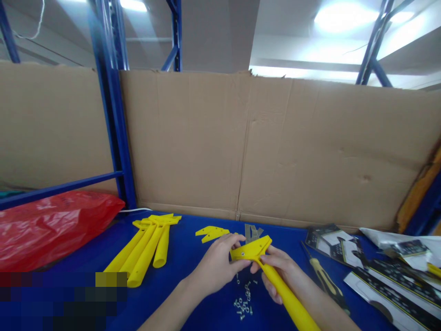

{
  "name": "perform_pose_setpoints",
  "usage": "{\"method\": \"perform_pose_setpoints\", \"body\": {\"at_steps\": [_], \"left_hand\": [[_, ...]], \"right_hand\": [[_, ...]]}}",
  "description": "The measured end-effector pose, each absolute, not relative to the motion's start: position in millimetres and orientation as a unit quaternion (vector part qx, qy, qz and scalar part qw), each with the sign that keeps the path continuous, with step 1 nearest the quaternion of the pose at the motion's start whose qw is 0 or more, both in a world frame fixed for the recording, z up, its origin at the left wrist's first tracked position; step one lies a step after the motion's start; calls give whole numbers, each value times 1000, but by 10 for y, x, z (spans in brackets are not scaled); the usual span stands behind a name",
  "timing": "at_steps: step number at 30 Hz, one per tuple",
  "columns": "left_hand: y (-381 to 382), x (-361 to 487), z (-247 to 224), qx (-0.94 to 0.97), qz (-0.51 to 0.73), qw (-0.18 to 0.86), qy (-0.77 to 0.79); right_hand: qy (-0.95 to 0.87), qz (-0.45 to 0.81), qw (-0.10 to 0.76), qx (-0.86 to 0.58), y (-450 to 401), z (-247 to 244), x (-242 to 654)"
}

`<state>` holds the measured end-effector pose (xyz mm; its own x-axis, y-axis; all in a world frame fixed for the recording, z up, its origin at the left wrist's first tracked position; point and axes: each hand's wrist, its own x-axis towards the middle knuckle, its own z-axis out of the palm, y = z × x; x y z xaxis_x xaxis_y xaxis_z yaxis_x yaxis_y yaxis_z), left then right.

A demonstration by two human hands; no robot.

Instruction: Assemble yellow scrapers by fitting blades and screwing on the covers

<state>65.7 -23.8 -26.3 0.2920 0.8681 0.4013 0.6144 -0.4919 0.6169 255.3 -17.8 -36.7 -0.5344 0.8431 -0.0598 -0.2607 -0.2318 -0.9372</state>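
Low in the middle of the view, both hands are on a yellow scraper [287, 292] with a long round handle and a flat, angled head. My left hand [220, 264] pinches the left end of the head near a small screw. My right hand [280, 271] is wrapped round the neck, where head and handle meet. The handle slants down toward the lower right. Just behind the head lie grey metal blades [252, 231]. Loose yellow head plates [212, 233] rest to the left of them. Small screws and nuts [243, 305] are scattered below the hands.
Several yellow scraper handles [148, 250] lie piled on the blue table [186, 257] at left, beside a red plastic bag [58, 227]. A screwdriver [325, 278] and printed packaging cards [382, 294] lie at right. A cardboard wall [193, 142] and blue rack posts [115, 110] stand behind.
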Motion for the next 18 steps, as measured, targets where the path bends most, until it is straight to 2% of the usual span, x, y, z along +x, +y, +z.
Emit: {"method": "perform_pose_setpoints", "body": {"at_steps": [6,13,15,18], "left_hand": [[-243,694,-163,738,373,314,466],[-134,668,-225,672,424,360,489],[-105,636,-226,667,433,351,494],[-89,553,-171,689,414,263,534]], "right_hand": [[-483,733,365,-310,-188,-327,2558],[-496,720,354,-331,-162,-371,2568],[-491,717,361,-338,-158,-387,2565],[-479,700,391,-358,-147,-412,2565]]}}
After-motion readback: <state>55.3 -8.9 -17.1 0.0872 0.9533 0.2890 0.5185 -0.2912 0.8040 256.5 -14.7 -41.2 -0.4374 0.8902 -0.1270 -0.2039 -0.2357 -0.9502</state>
